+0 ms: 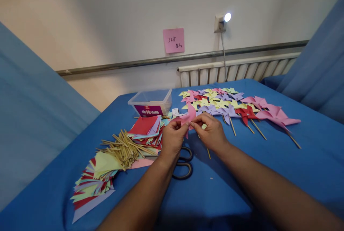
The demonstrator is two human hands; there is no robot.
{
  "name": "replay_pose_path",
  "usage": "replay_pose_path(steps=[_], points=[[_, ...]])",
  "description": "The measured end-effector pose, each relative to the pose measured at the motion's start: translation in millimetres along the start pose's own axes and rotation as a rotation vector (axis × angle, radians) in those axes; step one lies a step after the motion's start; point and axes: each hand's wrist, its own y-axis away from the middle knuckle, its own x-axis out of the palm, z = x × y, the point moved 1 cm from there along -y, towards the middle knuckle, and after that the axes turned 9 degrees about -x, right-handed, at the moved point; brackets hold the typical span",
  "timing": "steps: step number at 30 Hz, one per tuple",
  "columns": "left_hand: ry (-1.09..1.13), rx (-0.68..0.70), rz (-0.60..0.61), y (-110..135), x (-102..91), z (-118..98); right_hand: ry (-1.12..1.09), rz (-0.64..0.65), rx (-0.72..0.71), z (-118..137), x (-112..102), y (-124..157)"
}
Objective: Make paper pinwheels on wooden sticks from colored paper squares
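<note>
Both my hands are pinched closed on one pink paper pinwheel (190,114), just nearer me than the clear plastic box (168,102) and a little to its right. My left hand (172,136) nips the smooth, thin paper between thumb and fingers; my right hand (212,130) pinches close beside it, at the folded middle. A slim stick (209,154) shows below my right hand, though I cannot tell what it belongs to.

The box is a single rigid tub with a purple label (148,110) on its near side. In front of it lies one uneven stack of flat paper squares (145,126), a red sheet on top. Nearer me and left of the box, a rough heap of thin, straw-coloured sticks (125,150) lies crisscrossed, too many to count. Beyond that heap, towards me, spreads a fan of cut paper (92,182) in red, lilac, yellow and blue, its edges pointed.

One pair of scissors (191,169) shows two black oval loops, nearer me than the box and to its right. Right of the box, well over a dozen folded pinwheels (227,111) overlap on the blue cloth (268,166), at least two of them red.
</note>
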Motion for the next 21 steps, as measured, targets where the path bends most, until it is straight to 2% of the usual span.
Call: replay_pose_path(steps=[8,16,21], points=[[-0.068,0.105,0.062,-2.4,-2.5,5.1,0.009,-0.002,-0.004,2.6,-1.6,0.0],[-0.114,0.140,0.056,-1.6,-3.0,3.6,0.021,0.008,-0.016,1.7,-2.2,0.2],[-0.139,0.200,-0.007,1.7,-1.5,-2.0,0.009,0.010,-0.003,2.6,-2.7,0.0]])
